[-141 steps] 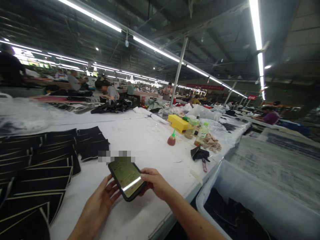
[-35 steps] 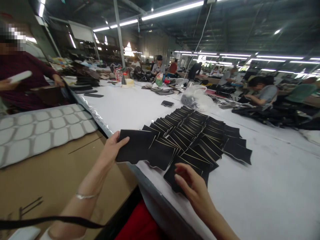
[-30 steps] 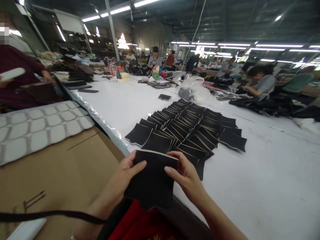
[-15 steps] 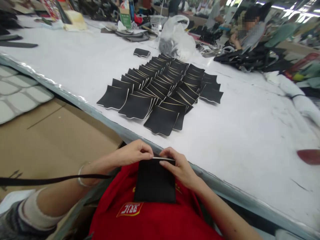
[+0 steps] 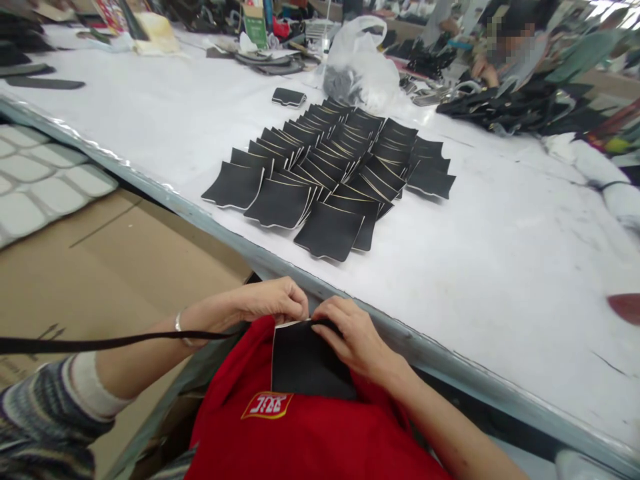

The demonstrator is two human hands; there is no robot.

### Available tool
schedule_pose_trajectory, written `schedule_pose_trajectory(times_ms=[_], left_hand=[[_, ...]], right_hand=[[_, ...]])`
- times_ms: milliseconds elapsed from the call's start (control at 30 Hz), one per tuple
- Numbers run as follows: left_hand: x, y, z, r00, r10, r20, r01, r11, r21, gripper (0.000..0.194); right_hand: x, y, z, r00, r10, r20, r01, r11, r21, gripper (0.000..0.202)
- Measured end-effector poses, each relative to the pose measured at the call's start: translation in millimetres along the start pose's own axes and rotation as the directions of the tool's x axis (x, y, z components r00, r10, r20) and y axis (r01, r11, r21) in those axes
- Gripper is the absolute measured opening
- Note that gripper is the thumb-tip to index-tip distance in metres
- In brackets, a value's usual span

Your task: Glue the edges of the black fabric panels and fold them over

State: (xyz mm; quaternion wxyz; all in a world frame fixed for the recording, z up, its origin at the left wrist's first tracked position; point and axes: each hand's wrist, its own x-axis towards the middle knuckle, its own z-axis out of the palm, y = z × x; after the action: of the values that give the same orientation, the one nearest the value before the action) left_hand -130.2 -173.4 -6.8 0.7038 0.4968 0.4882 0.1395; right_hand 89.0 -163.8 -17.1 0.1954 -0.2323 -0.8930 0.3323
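A black leather-like panel with a pale edge lies over the red apron on my lap. My right hand grips its top right edge, thumb on the near face and fingers curled behind. At the middle of that same edge, my left hand is closed in a pinch; its fingertips partly hide what they hold. Just past the table edge, many similar black panels overlap in rows on the white tabletop.
A single folded black piece lies behind the rows, near a white plastic bag. Cardboard is at the left below the table edge. Across the table, a person sits by a black heap.
My right hand has moved slightly left and curled further over the panel's top edge. The left fingers have closed more tightly. The panel has tilted, and the view has shifted a little.
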Motion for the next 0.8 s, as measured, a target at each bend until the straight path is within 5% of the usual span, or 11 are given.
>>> schedule_pose_trajectory(times_ms=[233,433,700,800], left_hand=[[-7,-2,12.9,0.995,0.026,-0.095,-0.024,0.999,0.025,0.011],[-5,-10,26.2,0.995,-0.039,-0.092,0.043,0.998,0.046,0.008],[-7,-6,21.0,0.999,0.021,-0.034,-0.017,0.993,0.115,0.011],[-1,-14,15.3,0.994,0.016,-0.106,0.011,0.969,0.248,0.01]], right_hand=[[-4,-8,7,0.998,-0.029,-0.049,0.022,0.992,-0.126,0.009],[-12,-8,16,1.0,-0.003,0.019,0.005,0.995,-0.101,0.007],[-6,-3,6,0.996,-0.075,0.056,0.077,0.997,-0.024,0.006],[-6,-12,2,0.988,-0.092,0.122,0.092,0.996,0.007,0.009]])
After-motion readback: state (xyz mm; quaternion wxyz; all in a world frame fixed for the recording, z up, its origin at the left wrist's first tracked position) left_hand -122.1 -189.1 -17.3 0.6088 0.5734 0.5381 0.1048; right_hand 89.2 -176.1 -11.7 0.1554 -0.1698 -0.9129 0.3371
